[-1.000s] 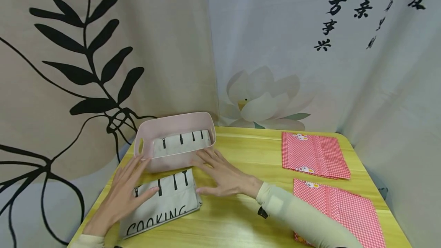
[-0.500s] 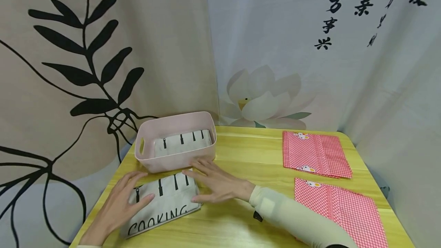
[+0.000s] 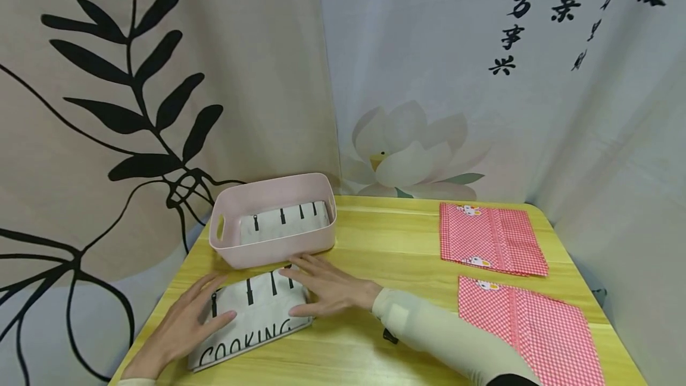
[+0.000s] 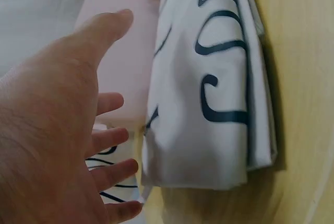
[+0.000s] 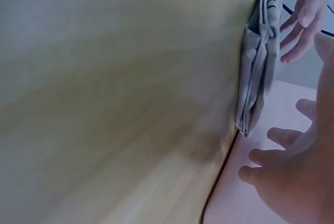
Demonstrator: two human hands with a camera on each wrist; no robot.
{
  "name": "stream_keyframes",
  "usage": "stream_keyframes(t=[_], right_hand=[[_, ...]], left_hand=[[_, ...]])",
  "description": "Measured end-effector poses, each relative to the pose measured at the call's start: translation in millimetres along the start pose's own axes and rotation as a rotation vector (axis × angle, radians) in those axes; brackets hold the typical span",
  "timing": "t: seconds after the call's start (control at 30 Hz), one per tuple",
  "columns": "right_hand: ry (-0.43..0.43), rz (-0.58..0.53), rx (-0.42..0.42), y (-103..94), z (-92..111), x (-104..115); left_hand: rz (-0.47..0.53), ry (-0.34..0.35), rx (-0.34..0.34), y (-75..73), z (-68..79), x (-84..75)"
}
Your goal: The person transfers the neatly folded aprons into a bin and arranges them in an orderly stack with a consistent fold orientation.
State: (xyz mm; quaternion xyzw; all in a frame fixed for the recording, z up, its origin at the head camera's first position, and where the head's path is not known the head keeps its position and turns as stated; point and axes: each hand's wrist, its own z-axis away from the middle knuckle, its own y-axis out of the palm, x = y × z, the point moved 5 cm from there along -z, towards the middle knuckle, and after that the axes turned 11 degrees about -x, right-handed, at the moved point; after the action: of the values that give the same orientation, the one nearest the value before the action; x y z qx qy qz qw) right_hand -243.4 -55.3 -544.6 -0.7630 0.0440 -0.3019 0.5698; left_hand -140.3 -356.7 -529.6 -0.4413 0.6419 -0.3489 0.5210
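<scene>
A folded white cloth (image 3: 257, 317), printed with dark utensils and the word COOKING, lies on the table's left half in the head view. My left hand (image 3: 179, 329) is at its left edge, fingers extended and thumb over the print. Over its upper right corner is my right hand (image 3: 324, 288), fingers spread and pointing left. In the left wrist view the left hand (image 4: 62, 93) shows straight fingers beside the cloth (image 4: 198, 78). The right wrist view shows the cloth's layered side (image 5: 258, 72), with the right hand (image 5: 305, 166) relaxed near it. Neither hand grips anything.
Just behind the cloth stands a pink basket (image 3: 276, 251) holding another folded white cloth (image 3: 284, 223). Two folded red checked cloths, a far one (image 3: 493, 240) and a near one (image 3: 546, 326), lie on the right of the yellow table (image 3: 386, 237). Curtains hang behind.
Both hands have drawn back from the basket's front toward the folded cloth. The right hand has shifted left and nearer, over the cloth's corner. The cloth and basket look almost unmoved.
</scene>
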Motion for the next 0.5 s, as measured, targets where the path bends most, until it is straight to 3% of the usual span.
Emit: stream_keyframes(t=[0.3, 0.5], right_hand=[[0.012, 0.008, 0.037, 9.5, -9, 3], [0.044, 0.032, 0.047, 16.6, -16, 0]], left_hand=[[-0.059, -0.18, 0.215, 16.9, -2.6, 23.7], [-0.036, -0.198, 0.254, 19.0, -3.8, 29.7]])
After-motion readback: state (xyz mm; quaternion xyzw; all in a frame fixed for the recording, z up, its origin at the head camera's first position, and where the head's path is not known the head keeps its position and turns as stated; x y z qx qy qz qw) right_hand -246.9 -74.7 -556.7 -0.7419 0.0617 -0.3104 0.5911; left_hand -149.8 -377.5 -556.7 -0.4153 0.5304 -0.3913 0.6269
